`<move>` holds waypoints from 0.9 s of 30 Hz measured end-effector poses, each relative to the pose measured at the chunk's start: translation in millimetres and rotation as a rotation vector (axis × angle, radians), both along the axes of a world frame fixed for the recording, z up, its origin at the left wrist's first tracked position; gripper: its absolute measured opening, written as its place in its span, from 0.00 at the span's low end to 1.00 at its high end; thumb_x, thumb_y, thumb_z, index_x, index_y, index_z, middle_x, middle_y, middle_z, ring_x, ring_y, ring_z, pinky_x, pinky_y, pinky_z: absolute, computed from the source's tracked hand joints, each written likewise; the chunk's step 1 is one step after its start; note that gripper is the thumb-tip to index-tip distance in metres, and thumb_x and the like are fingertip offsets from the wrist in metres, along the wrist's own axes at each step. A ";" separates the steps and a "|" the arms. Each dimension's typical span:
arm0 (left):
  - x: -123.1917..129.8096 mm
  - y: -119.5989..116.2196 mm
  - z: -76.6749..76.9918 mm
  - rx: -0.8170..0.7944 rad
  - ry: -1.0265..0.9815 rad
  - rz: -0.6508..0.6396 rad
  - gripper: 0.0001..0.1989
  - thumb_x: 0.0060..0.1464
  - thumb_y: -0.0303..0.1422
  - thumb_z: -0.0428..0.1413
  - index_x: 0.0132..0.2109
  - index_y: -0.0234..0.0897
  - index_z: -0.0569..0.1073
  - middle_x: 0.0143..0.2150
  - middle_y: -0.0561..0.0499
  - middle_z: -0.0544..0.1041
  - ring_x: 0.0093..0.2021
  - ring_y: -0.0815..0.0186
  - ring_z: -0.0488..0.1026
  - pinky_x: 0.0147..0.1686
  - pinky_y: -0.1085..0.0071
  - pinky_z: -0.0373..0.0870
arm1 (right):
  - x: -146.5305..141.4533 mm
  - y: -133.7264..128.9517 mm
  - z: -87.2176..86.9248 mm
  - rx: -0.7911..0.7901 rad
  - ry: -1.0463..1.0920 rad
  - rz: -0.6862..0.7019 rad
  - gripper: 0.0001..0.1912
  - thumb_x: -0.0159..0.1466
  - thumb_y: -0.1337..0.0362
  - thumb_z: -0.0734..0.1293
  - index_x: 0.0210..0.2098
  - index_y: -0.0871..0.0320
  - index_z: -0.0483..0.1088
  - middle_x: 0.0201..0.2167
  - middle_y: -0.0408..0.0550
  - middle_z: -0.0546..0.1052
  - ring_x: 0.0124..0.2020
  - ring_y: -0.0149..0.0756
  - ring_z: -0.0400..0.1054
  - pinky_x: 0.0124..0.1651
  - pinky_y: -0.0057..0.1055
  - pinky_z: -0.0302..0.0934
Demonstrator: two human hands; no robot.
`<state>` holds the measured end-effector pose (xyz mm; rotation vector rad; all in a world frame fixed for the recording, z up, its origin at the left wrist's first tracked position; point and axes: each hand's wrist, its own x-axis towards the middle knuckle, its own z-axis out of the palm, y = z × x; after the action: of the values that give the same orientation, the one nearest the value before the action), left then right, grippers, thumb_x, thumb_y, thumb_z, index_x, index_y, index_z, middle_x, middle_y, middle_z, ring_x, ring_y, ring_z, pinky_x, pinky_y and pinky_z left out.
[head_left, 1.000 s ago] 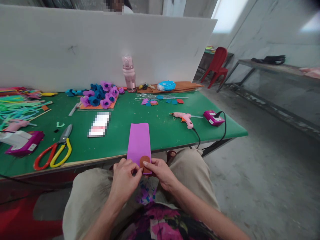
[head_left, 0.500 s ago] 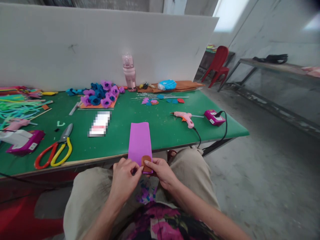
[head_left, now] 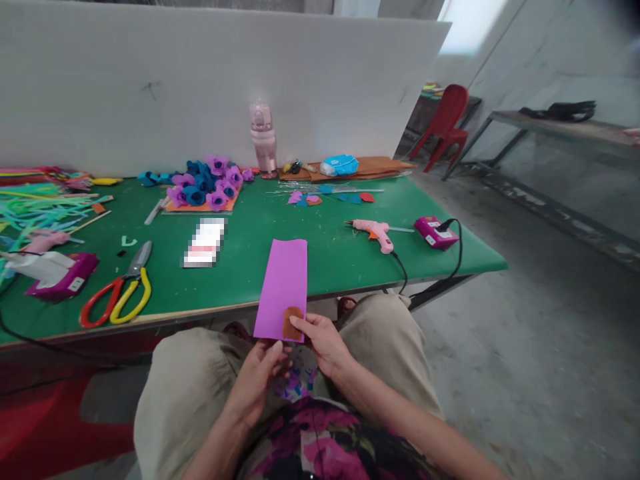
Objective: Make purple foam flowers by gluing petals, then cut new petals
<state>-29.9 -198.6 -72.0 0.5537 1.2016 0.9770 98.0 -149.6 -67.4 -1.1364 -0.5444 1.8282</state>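
Right hand (head_left: 325, 343): clamping the brown round-topped piece (head_left: 290, 327) against the purple sheet (head_left: 283, 280), thumb on top, other fingers going behind.
Left hand (head_left: 263, 370): hanging just below the sheet's lower left edge, fingers loosely curled, thumb near the edge; can't tell whether it's touching.
Brown piece: lying flat at the sheet's lower right corner.
Purple sheet: sloping from above the lap out over the near edge of the green table (head_left: 240, 273); can't tell if its far end is resting there.
Scissors (head_left: 134, 270): lying left of the sheet, handles toward the person.
Glue gun (head_left: 377, 232): lying right of the sheet, nozzle pointing left.
Flowers (head_left: 210, 183): sitting bunched farther back, blue and purple.
Bottle (head_left: 264, 143): standing by the white board (head_left: 200, 80).
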 end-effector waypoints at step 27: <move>24.4 13.7 2.0 0.026 0.195 0.138 0.15 0.37 0.40 0.64 0.27 0.29 0.77 0.19 0.50 0.74 0.20 0.70 0.66 0.22 0.75 0.61 | 10.8 4.8 4.5 0.052 -0.102 0.035 0.21 0.53 0.45 0.66 0.26 0.59 0.73 0.20 0.43 0.73 0.22 0.29 0.64 0.27 0.26 0.56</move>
<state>-5.5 -185.0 -70.0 0.6031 1.4178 1.0753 108.7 -144.8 -62.8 -1.1968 -0.6706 1.7829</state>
